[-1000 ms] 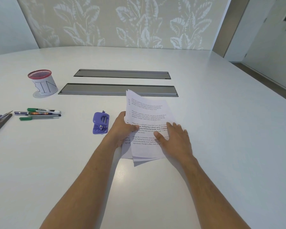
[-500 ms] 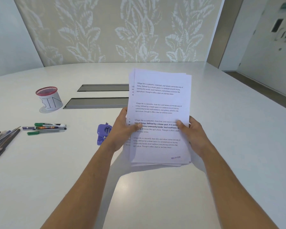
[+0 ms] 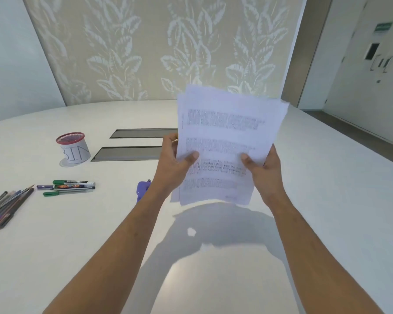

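While both thumbs press its printed front at frame centre, the left hand (image 3: 175,159) and right hand (image 3: 264,165) grip a sheaf of papers (image 3: 225,141) upright above the white worktop (image 3: 327,200).

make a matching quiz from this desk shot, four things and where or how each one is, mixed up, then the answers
1 paper stack
2 cup marked BIN
3 purple punch
4 green-capped marker

a lies flat among pens
b partly hidden by the left forearm
c stands upright, red rim
d gripped by left hand and right hand

Pairs: 1-d, 2-c, 3-b, 4-a
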`<control>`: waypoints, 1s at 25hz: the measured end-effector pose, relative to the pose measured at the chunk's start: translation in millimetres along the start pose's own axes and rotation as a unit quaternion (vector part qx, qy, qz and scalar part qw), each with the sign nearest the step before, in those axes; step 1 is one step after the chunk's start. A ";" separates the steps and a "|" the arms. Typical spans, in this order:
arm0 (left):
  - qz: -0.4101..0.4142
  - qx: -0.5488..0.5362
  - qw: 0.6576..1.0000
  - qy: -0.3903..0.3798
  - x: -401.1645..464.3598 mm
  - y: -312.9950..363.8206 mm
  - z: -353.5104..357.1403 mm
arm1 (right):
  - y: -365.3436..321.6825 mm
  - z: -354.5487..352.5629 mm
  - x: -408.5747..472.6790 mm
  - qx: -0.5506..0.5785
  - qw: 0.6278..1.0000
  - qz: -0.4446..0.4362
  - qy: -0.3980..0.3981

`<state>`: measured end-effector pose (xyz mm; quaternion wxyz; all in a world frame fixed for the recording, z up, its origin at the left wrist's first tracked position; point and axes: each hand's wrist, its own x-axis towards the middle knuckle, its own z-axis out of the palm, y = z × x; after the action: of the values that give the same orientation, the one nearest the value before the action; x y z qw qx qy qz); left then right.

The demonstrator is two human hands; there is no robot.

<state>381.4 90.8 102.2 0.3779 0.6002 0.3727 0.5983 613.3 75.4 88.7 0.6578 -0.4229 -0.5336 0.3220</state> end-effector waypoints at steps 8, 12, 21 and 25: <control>-0.021 0.002 0.997 0.080 -12.4 -18.6 17.3 | 12.7 9.6 -14.7 -0.050 0.998 0.011 -0.022; 0.000 -0.005 0.995 0.099 -8.5 -14.8 21.4 | 8.1 5.0 -12.2 -0.058 0.998 -0.006 -0.008; -0.031 0.009 0.994 0.105 -22.8 -35.1 36.3 | 30.1 4.4 -33.8 -0.087 0.995 0.032 0.031; -0.051 0.009 0.995 0.086 -28.8 -43.1 38.9 | 37.6 1.3 -43.1 -0.091 0.994 0.050 0.032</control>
<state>420.3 83.4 51.0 0.3686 0.5302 0.4392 0.6246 603.5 54.3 36.5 0.6167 -0.5167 -0.5178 0.2909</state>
